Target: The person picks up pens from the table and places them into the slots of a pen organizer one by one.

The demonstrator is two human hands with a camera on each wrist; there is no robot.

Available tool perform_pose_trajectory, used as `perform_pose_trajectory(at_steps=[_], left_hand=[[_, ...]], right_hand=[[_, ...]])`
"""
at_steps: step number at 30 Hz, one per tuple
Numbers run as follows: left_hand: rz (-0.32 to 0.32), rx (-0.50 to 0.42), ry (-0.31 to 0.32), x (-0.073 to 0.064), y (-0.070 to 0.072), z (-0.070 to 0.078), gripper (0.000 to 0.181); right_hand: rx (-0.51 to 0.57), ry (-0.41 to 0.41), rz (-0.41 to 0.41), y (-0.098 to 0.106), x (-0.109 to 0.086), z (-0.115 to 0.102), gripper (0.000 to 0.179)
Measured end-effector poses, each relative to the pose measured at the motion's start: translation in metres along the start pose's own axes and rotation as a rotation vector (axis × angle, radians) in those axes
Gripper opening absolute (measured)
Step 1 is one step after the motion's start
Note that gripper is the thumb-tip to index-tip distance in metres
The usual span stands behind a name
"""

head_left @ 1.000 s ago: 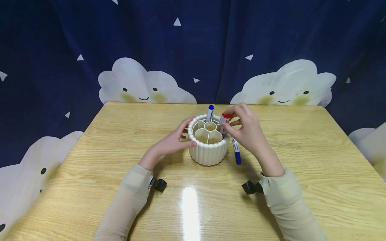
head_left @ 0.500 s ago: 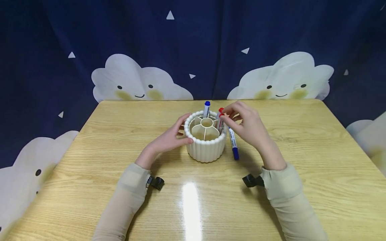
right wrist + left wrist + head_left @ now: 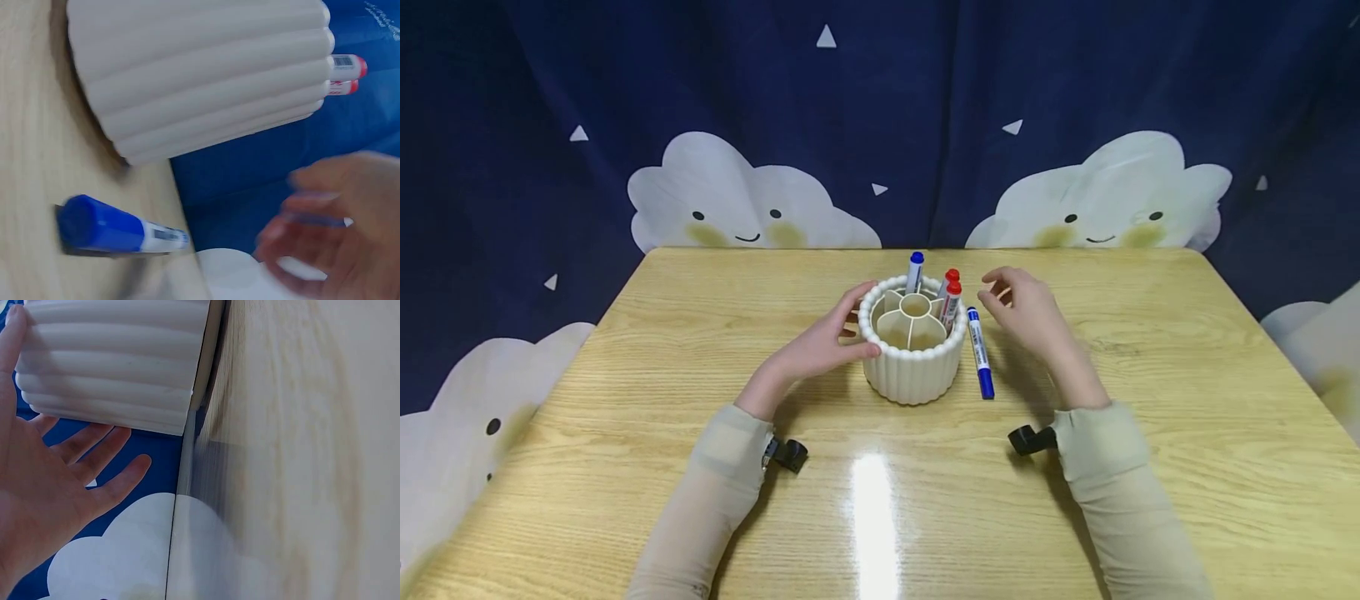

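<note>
A cream fluted pen holder (image 3: 913, 375) with a beaded rim stands upright on the table, divided into compartments around a central ring. My left hand (image 3: 816, 343) holds its left side, thumb at the front of the rim and index finger round the back; the other fingers spread beside its wall in the left wrist view. A blue-capped marker (image 3: 915, 273) stands in a back compartment, and two red-capped markers (image 3: 952, 302) share one at the right. Another blue marker (image 3: 981, 358) lies on the table right of the holder. Past it, my right hand (image 3: 1026, 312) hovers with loosely bent fingers, holding nothing.
The wooden table (image 3: 662, 317) ends at a dark blue curtain (image 3: 925, 108) with white clouds. Small black cameras sit at the left wrist (image 3: 790, 456) and the right wrist (image 3: 1028, 439).
My right hand has let go of a red-capped marker, now standing in the holder, and moved right. My left hand has stayed on the holder.
</note>
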State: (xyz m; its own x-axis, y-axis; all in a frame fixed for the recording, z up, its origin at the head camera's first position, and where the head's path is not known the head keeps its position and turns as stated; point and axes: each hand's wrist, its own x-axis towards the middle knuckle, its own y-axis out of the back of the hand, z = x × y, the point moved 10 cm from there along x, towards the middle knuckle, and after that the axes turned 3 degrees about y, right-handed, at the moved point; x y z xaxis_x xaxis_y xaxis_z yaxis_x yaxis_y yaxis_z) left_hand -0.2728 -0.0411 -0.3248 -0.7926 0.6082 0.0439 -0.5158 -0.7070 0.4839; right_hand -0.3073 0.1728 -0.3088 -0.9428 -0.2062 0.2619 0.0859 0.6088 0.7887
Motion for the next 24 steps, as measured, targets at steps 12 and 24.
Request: perform_pose_trajectory(at_steps=[12,24], left_hand=[[-0.001,-0.008,-0.008,0.0,0.0,0.0,0.083],[0.015,0.014,-0.008,0.012,0.0,-0.035,0.086]], right_hand=[[-0.113,-0.145,-0.279,-0.053,-0.004,0.033,0.056],[-0.15,-0.236,-0.293,-0.058,-0.009,0.039,0.063]])
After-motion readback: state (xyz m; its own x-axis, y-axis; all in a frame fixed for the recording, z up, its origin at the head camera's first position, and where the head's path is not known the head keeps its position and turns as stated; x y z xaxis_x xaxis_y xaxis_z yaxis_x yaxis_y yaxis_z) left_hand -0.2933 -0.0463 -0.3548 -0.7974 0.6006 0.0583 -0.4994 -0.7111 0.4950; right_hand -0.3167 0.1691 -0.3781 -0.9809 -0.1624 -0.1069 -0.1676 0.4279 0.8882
